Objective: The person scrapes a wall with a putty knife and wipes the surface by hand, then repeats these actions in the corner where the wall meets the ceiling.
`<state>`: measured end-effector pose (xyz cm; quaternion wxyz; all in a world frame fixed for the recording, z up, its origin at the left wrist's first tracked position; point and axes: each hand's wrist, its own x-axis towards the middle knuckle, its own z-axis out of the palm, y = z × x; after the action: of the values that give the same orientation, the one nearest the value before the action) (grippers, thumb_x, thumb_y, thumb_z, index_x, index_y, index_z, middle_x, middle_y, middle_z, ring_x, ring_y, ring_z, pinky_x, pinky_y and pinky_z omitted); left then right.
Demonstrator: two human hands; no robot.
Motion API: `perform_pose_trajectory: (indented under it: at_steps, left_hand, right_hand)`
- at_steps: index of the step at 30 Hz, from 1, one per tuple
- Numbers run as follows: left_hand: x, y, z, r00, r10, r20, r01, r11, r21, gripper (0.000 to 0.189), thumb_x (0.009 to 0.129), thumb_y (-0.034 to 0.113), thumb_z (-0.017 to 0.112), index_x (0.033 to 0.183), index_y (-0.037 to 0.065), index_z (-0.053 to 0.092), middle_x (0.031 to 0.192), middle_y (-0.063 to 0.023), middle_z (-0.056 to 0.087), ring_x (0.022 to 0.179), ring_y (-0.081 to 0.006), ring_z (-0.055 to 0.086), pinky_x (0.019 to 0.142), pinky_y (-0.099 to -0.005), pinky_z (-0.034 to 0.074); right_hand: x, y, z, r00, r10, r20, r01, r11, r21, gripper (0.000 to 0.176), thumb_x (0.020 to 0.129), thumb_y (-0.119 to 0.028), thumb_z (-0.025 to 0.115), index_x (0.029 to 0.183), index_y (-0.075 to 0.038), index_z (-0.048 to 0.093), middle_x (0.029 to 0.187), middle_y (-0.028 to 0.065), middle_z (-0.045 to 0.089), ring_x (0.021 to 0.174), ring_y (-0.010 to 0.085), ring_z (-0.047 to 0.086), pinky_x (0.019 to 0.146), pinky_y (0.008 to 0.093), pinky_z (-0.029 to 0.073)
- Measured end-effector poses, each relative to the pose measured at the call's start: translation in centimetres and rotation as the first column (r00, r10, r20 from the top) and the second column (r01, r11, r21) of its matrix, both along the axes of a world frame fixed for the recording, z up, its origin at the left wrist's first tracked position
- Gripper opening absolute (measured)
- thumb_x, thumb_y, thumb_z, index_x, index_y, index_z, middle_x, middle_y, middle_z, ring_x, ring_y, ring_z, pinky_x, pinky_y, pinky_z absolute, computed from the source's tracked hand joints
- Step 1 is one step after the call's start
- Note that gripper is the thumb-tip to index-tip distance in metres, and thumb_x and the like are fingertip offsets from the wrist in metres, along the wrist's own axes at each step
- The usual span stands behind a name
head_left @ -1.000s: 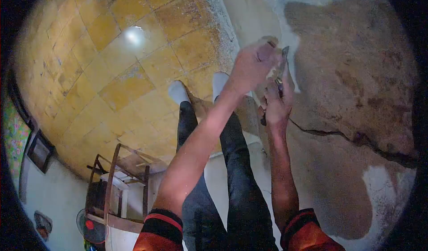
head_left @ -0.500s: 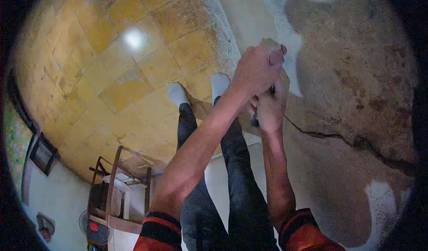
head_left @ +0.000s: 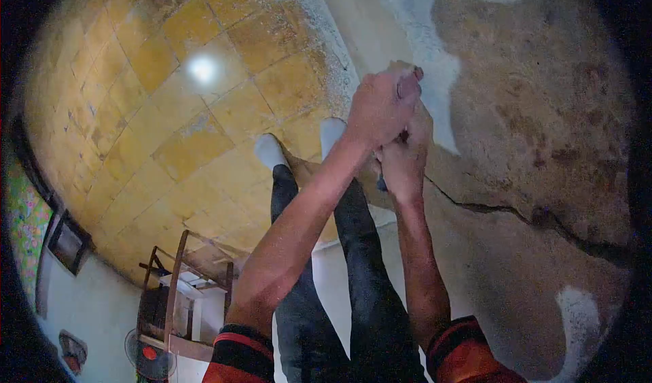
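Both of my hands are closed and pressed together in front of the wall, well beyond my knees. My left hand [head_left: 386, 108] is the upper one, its fingers curled and its thumb lying along the top. Just below and touching it, my right hand [head_left: 406, 169] is also closed. A small dark piece [head_left: 382, 182] sticks out beside the right hand's fingers. The rest of whatever they hold is hidden, so its kind cannot be made out.
A stained wall [head_left: 536, 111] with a long crack [head_left: 489, 207] stands on the right. Yellow tiles [head_left: 193, 135] cover the floor under my socked feet [head_left: 270, 150]. At lower left are a wooden frame [head_left: 178, 281], a fan [head_left: 151, 356] and a floral cloth [head_left: 28, 230].
My two joined hands have shifted slightly left and remain closed together. The dark piece has moved along with them. The view has tilted a little.
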<state>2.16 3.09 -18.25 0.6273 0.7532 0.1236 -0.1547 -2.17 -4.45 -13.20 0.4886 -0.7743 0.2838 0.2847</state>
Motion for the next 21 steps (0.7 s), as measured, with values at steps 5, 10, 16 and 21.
perform_pose_trajectory:
  at_steps: [5, 10, 16, 21]
  left_hand:
    - [-0.3, -0.7, 0.1, 0.995, 0.096, 0.022, -0.094, 0.993, -0.071, 0.024, 0.082, 0.014, 0.055, 0.102, 0.005, 0.065, 0.082, -0.0241, 0.063, 0.082, -0.0442, 0.061, 0.072, -0.0484, 0.049]
    - [0.1, -0.1, 0.1, 0.994, 0.084, 0.072, -0.081, 0.996, -0.049, 0.024, 0.081, 0.014, 0.055, 0.100, 0.005, 0.067, 0.083, -0.0236, 0.063, 0.082, -0.0433, 0.062, 0.073, -0.0474, 0.049]
    - [1.2, 0.2, -0.1, 0.990, 0.111, 0.082, -0.107, 0.993, -0.053, 0.024, 0.081, 0.015, 0.055, 0.099, 0.003, 0.067, 0.084, -0.0237, 0.064, 0.082, -0.0428, 0.063, 0.074, -0.0473, 0.050]
    - [0.8, 0.2, 0.6, 0.987, 0.129, 0.096, -0.120, 0.989, -0.087, 0.025, 0.080, 0.014, 0.055, 0.099, 0.003, 0.067, 0.085, -0.0253, 0.063, 0.084, -0.0436, 0.062, 0.075, -0.0485, 0.049]
  right_hand:
    - [0.2, -1.3, -0.9, 0.997, 0.067, 0.044, -0.065, 0.997, -0.042, 0.038, 0.088, -0.020, 0.062, 0.118, 0.002, 0.055, 0.101, 0.0140, 0.067, 0.090, 0.0225, 0.063, 0.079, 0.0367, 0.049]
    - [0.3, -1.2, -1.4, 0.975, 0.169, 0.144, -0.157, 0.984, -0.088, 0.040, 0.086, -0.021, 0.061, 0.117, 0.003, 0.055, 0.098, 0.0153, 0.067, 0.088, 0.0237, 0.064, 0.078, 0.0381, 0.049]
    - [1.7, -0.2, -0.5, 0.996, 0.059, 0.071, -0.058, 0.998, -0.021, 0.037, 0.085, -0.017, 0.062, 0.115, 0.002, 0.055, 0.091, 0.0123, 0.066, 0.076, 0.0195, 0.063, 0.065, 0.0348, 0.050]
    - [2.0, 0.3, 1.7, 1.000, 0.026, 0.008, -0.026, 0.999, 0.022, 0.029, 0.085, -0.016, 0.060, 0.109, 0.000, 0.055, 0.079, 0.0061, 0.060, 0.062, 0.0141, 0.056, 0.053, 0.0293, 0.044]
